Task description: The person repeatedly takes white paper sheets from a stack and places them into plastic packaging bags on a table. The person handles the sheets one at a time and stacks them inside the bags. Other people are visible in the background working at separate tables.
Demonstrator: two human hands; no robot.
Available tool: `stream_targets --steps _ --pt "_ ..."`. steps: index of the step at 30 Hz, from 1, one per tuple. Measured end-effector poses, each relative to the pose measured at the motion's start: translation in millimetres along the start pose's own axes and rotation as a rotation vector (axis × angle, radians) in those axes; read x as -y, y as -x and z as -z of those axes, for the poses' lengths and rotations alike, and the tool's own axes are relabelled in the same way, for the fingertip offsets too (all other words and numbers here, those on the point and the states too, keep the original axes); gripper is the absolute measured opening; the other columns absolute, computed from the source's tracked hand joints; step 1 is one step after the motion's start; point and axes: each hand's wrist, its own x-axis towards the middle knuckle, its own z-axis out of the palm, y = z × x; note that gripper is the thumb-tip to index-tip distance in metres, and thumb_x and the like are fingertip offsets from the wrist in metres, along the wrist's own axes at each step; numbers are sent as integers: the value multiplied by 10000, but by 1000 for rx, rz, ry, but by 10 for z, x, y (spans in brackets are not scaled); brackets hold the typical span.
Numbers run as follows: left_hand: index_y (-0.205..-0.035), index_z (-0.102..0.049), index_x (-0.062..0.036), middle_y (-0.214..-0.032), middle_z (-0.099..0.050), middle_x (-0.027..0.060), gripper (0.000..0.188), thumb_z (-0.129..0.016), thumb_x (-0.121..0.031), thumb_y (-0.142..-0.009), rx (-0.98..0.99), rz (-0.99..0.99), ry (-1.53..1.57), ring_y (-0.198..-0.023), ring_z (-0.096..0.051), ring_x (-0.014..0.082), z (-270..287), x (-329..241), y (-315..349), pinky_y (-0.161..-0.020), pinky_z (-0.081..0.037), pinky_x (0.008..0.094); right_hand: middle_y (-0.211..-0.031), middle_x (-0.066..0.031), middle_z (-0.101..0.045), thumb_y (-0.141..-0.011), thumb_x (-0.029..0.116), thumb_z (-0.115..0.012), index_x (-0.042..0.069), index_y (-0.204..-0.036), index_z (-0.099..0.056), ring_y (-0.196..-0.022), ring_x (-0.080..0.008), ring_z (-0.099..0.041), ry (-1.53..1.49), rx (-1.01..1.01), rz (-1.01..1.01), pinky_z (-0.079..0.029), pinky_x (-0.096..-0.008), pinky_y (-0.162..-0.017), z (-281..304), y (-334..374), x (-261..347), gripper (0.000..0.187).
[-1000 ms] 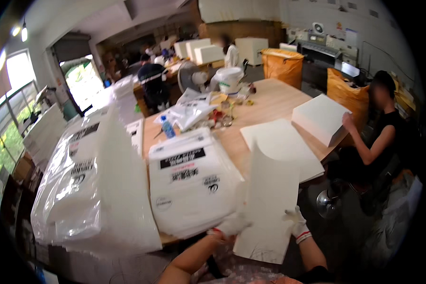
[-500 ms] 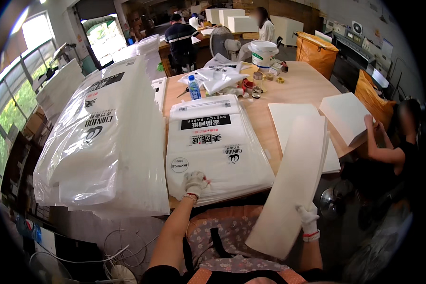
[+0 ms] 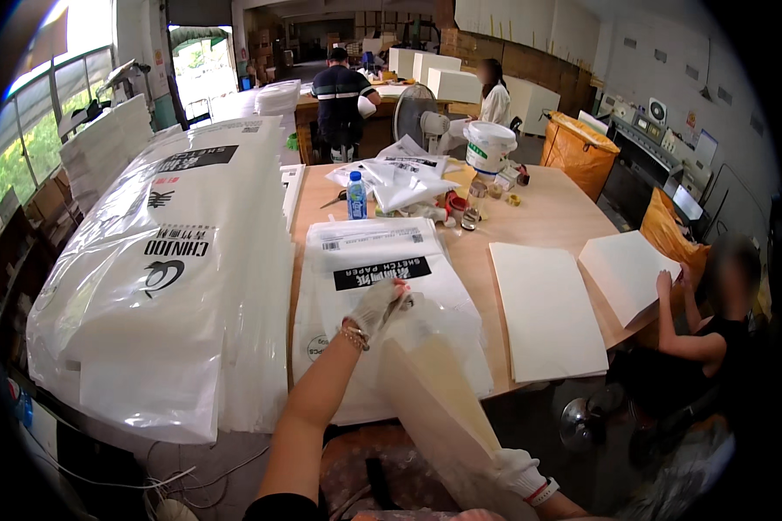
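Observation:
My left hand [image 3: 374, 308], in a white glove with pinkish fingertips, is closed on the lifted edge of a clear plastic bag. That bag belongs to a stack of printed plastic bags [image 3: 321, 300] lying on the table before me. My right hand [image 3: 518, 473], also gloved in white, grips the near end of a curved bundle of white paper sheets [image 3: 447, 391]. The bundle's far end lies over the bags, beneath my left hand. Whether it is inside the lifted bag, I cannot tell. To the right lies a flat stack of white paper [image 3: 547, 313].
Large plastic bags [image 3: 148, 321] drape over the left side. Beyond my stack stand a water bottle [image 3: 356, 196], folded plastic [image 3: 408, 178] and a white bucket [image 3: 488, 148]. At right, a person's hands [image 3: 669, 282] touch a paper stack [image 3: 630, 269]. A fan [image 3: 414, 113] stands behind the table.
My left hand has moved up and right and lifted a bag's edge. My right hand has brought the paper bundle down and left, from beside the bags to over them.

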Motion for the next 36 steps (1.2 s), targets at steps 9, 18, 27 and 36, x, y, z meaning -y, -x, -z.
stream_targets --steps 9,18,27,36 --pt "-1237 -470 -27 -1038 -593 166 480 -561 -213 -804 666 -256 -1288 -958 -582 325 -1755 436 1370 -806 -474 409 -894 -155 -619 -680 522 -707 32 -971 -574 -853 -331 -611 -1009 -334 -411 -486 -389 -752 -74 -935 -353 584" --pt "-1207 -475 -78 -978 -567 173 413 -529 -132 -801 335 -687 -1546 -928 -572 311 -498 1292 1224 -775 -477 402 -992 -196 -622 -836 244 -545 65 -1204 -496 -926 -363 -599 101 -479 -630 -489 -418 -798 -463 -1875 -1290 412" --pt "-1078 -495 -19 -988 -564 150 318 -478 12 -762 -525 -138 -1050 -944 -550 284 778 1292 2594 -797 -458 370 -1070 -205 -612 -881 223 -485 96 -1314 -404 -965 -382 -599 84 -176 -402 -489 -450 -776 -369 -1001 -936 459" --pt "-1046 -515 3 -973 -568 138 290 -475 3 -759 -594 71 -1000 -904 -554 257 -36 1575 4231 -776 -457 344 -1023 -197 -627 -872 223 -500 108 -1284 -449 -917 -375 -614 -289 -391 -261 -495 -454 -751 -879 902 -23 431"
